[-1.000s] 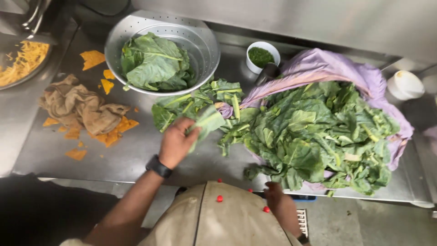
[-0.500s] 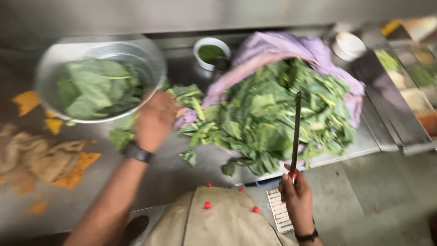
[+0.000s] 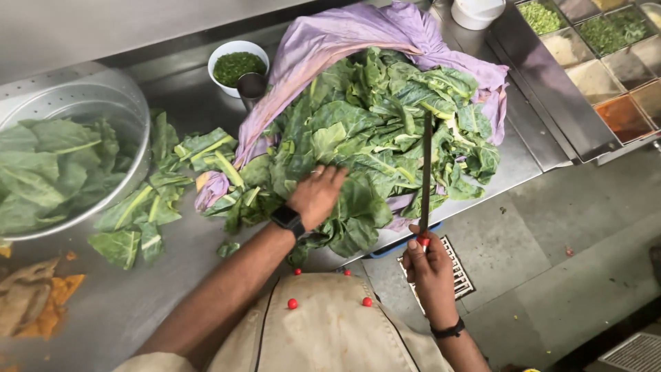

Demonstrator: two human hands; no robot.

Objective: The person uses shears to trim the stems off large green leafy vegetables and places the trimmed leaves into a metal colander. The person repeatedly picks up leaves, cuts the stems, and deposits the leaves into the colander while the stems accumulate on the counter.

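Picking through the pile of green leaves (image 3: 372,145) with left hand (image 3: 318,196) spread flat on top, right hand (image 3: 430,265) shut tight around a long knife (image 3: 426,176), ready to grab one.

Even, fairly bright light, apparently from overhead, leaves only soft shadows under the greens (image 3: 372,145). The steel worktop (image 3: 138,296) shows dull glare, not blown out. Focus is sharp at the centre, while the colander (image 3: 103,96) and left edge look slightly smeared and bent.
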